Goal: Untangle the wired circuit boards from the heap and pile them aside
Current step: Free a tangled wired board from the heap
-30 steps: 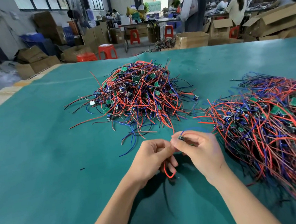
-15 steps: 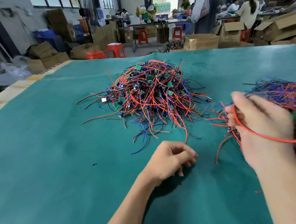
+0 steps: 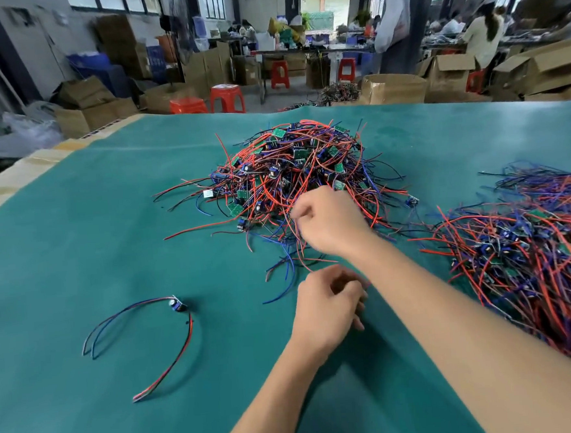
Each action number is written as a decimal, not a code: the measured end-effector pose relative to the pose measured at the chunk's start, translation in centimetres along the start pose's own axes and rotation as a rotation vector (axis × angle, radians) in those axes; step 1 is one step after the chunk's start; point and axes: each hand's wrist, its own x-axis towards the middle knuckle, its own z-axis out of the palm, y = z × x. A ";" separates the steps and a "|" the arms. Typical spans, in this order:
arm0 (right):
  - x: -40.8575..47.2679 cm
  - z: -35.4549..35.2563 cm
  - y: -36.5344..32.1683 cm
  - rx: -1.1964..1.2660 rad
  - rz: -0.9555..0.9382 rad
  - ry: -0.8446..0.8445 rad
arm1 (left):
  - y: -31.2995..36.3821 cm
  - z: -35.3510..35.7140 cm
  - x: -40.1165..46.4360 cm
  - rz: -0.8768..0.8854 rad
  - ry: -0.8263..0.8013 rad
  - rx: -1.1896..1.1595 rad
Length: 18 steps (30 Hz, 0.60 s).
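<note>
Right hand (image 3: 328, 223) has left the pile (image 3: 533, 249) at right, now pinching wires in the centre heap (image 3: 301, 171); left hand (image 3: 327, 304) loosely curled, empty: next board begins.

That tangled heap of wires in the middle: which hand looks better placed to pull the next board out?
The right hand, probably. It is already at the near edge of the heap, fingers curled among the red wires. The left hand hovers lower over the green mat, short of the heap, seemingly holding nothing.

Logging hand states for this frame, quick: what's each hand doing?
Left hand: fingers loosely curled above the mat, holding nothing.
Right hand: pinching red wires at the heap.
</note>
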 end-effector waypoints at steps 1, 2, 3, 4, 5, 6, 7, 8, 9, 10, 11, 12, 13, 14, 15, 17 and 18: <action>0.7 -0.2 1.8 -0.067 0.077 0.083 | -0.2 0.0 0.1 -0.019 -0.002 -0.022; 1.2 -0.3 3.6 -0.132 0.136 0.142 | -0.3 0.1 0.2 -0.027 -0.008 -0.022; 1.7 -0.2 5.2 -0.182 0.174 0.164 | -0.3 0.1 0.2 -0.032 -0.013 -0.014; 2.0 -0.1 6.4 -0.203 0.192 0.160 | -0.3 0.1 0.1 -0.033 -0.015 -0.014; 2.3 0.1 7.1 -0.200 0.191 0.144 | -0.3 0.1 0.2 -0.036 -0.014 -0.020; 2.5 0.2 7.6 -0.186 0.183 0.127 | -0.3 0.1 0.2 -0.037 -0.015 -0.034; 2.8 0.2 7.8 -0.171 0.174 0.115 | -0.3 0.0 0.2 -0.040 -0.016 -0.045; 3.0 0.1 7.8 -0.155 0.164 0.108 | -0.3 0.1 0.2 -0.045 -0.019 -0.050; 3.1 -0.1 7.7 -0.146 0.159 0.100 | -0.3 0.1 0.2 -0.048 -0.023 -0.050; 3.2 -0.1 7.6 -0.145 0.157 0.087 | -0.3 0.1 0.2 -0.052 -0.024 -0.049; 3.2 -0.1 7.5 -0.155 0.159 0.067 | -0.2 0.1 0.2 -0.056 -0.027 -0.052; 3.1 -0.1 7.4 -0.171 0.160 0.050 | -0.2 0.1 0.2 -0.060 -0.029 -0.062; 3.1 -0.1 7.4 -0.186 0.163 0.044 | -0.2 0.0 0.2 -0.064 -0.029 -0.071; 3.2 -0.1 7.5 -0.184 0.164 0.062 | -0.1 0.0 0.2 -0.068 -0.030 -0.078; 3.3 -0.1 7.6 -0.158 0.176 0.089 | -0.1 -0.1 0.2 -0.074 -0.030 -0.086; 3.3 -0.3 7.6 -0.059 0.207 0.130 | 0.0 -0.1 0.2 -0.086 -0.030 -0.104; 3.3 -0.5 7.7 -0.018 0.215 0.138 | 0.0 -0.2 0.2 -0.088 -0.029 -0.113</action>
